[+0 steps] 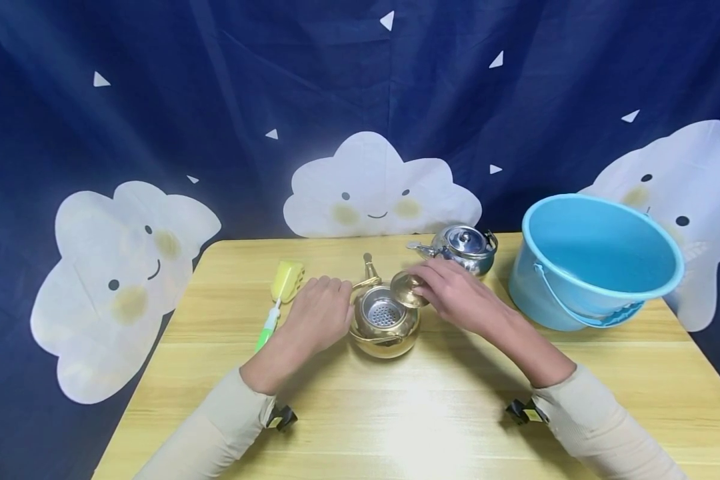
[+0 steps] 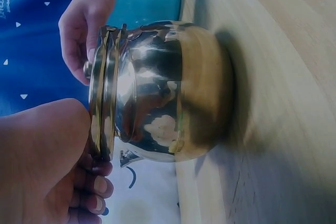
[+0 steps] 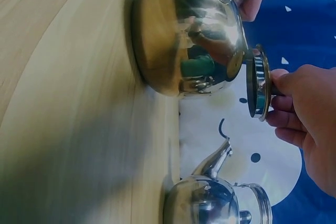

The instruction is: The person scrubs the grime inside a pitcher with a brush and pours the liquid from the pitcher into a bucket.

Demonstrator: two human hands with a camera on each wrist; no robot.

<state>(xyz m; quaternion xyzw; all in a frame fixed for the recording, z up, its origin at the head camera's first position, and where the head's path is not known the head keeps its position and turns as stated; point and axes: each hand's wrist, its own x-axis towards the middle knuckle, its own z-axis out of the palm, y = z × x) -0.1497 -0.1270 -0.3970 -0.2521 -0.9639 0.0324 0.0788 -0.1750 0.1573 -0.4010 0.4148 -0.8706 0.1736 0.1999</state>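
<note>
A gold teapot (image 1: 387,340) stands on the table with its top uncovered, showing a perforated metal strainer (image 1: 384,312) inside. My left hand (image 1: 322,310) is at the teapot's left side, its fingers curled round the folded-down handle (image 2: 100,124). Between thumb and fingers my right hand (image 1: 450,293) pinches the knob of the gold lid (image 1: 409,289). The lid is tilted, off the opening, at the pot's upper right. In the right wrist view, the lid's rim (image 3: 257,82) faces the pot. Beyond the right hand sits a silver teapot (image 1: 465,247) with its lid on.
A light blue bucket (image 1: 552,293) with its handle lowered stands at the right. To the left lies a yellow sponge brush (image 1: 287,280) with a white and green handle, partly behind the left forearm. A dark blue curtain (image 1: 240,100) with cloud faces hangs behind the wooden table (image 1: 360,427).
</note>
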